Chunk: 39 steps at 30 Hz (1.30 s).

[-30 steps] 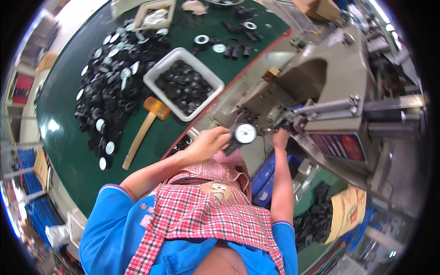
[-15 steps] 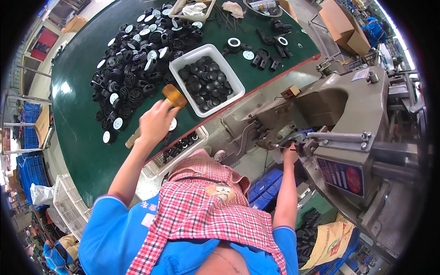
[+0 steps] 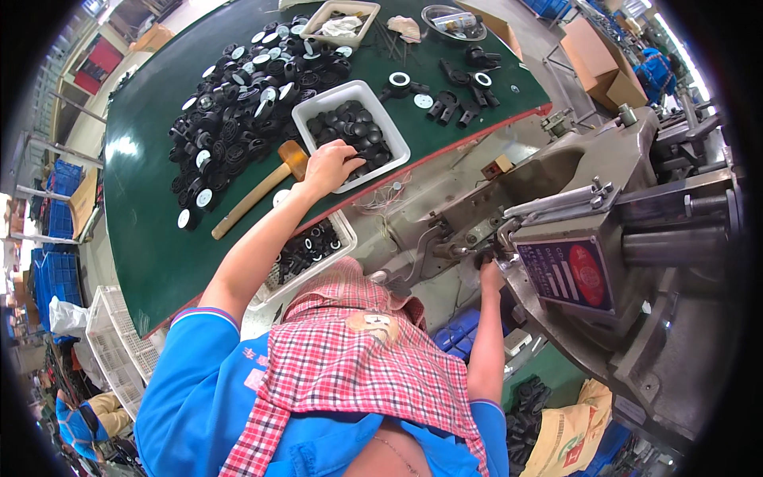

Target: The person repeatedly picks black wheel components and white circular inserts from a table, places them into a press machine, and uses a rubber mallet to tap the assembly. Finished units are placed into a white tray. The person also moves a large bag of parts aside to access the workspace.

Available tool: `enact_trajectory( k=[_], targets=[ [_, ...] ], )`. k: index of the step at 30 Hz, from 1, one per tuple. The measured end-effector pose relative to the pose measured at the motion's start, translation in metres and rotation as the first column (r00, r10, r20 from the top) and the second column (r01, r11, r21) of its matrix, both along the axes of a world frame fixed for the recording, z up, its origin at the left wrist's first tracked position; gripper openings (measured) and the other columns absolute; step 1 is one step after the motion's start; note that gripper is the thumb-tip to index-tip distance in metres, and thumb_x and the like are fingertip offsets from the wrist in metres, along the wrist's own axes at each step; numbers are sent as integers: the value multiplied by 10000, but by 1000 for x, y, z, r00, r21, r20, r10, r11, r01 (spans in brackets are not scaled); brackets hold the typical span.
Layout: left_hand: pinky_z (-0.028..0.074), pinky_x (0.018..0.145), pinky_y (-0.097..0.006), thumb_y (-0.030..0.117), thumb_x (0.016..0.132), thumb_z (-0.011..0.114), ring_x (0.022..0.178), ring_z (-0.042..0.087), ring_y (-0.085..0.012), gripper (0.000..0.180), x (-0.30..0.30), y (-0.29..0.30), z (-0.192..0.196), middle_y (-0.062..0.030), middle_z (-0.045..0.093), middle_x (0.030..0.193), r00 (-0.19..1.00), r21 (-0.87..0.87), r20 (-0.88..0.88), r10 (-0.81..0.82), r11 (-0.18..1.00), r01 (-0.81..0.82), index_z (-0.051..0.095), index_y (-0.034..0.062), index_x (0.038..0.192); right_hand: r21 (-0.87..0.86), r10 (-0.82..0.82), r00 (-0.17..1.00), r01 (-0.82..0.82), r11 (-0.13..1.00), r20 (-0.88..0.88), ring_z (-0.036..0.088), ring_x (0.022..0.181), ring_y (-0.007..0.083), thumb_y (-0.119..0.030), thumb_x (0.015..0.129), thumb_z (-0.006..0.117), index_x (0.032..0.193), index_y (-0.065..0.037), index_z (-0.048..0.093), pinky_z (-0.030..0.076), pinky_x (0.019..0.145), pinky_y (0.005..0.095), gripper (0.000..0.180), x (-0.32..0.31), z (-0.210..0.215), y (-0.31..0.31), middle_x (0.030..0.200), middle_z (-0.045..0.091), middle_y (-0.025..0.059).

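The left hand (image 3: 327,168) half-curls over black caps (image 3: 364,129) at eleven o'clock; the right hand (image 3: 490,276) is at two, by the machine (image 3: 598,164); I can't tell either's hold.

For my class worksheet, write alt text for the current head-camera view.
A person's left hand reaches over a white bin of round black parts on a green table, while the right hand is at a large grey machine. Beside the bin lie a wooden-handled mallet and a heap of black and white parts.
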<state>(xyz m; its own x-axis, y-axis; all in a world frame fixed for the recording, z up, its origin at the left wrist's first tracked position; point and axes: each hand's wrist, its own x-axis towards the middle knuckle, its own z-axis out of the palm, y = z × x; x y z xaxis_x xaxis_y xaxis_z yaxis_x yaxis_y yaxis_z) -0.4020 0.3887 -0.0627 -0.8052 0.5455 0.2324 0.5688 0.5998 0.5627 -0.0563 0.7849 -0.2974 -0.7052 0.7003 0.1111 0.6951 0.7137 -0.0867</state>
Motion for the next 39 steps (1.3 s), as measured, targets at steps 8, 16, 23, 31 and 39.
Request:
enact_trajectory(
  k=[8,16,23,31,39],
  targets=[
    [518,709,-357,188,822,746,757,652,-261,259,5,-13,2,-112,659,843,1000,90,-16,6,996,-5,709,29,1023,-121,43,985,-23,992,169,651,1001,401,-399,899,620,1085,-130,639,510,810,537,327,-33,34,-14,1071,693,159],
    [510,719,-291,97,850,715,746,622,-147,314,6,-27,10,-67,664,832,980,266,198,-14,963,-40,674,41,1156,-60,-33,993,26,998,-115,667,896,405,-407,884,659,954,-81,678,513,746,516,334,-30,49,-33,943,708,167],
    [522,752,-245,60,880,698,815,632,-89,227,15,-62,18,-37,682,911,911,472,410,-31,862,-183,683,21,1103,100,74,966,-51,994,-249,670,850,407,-268,835,700,907,-53,702,516,729,498,227,-20,36,-22,872,707,186],
    [546,751,-250,32,921,649,821,669,-114,178,40,-130,20,-71,679,938,765,541,641,-66,746,-389,620,-36,1083,165,113,961,-73,984,-252,669,842,424,-196,831,672,915,-87,683,513,715,516,138,-23,34,-20,862,707,175],
    [453,630,-190,116,927,685,712,575,-40,139,55,-153,14,7,639,805,761,464,643,82,749,-473,637,-12,955,9,31,973,-30,1000,-228,658,910,403,-185,822,696,924,-60,682,502,770,494,162,-23,50,-28,902,702,181]
  ],
)
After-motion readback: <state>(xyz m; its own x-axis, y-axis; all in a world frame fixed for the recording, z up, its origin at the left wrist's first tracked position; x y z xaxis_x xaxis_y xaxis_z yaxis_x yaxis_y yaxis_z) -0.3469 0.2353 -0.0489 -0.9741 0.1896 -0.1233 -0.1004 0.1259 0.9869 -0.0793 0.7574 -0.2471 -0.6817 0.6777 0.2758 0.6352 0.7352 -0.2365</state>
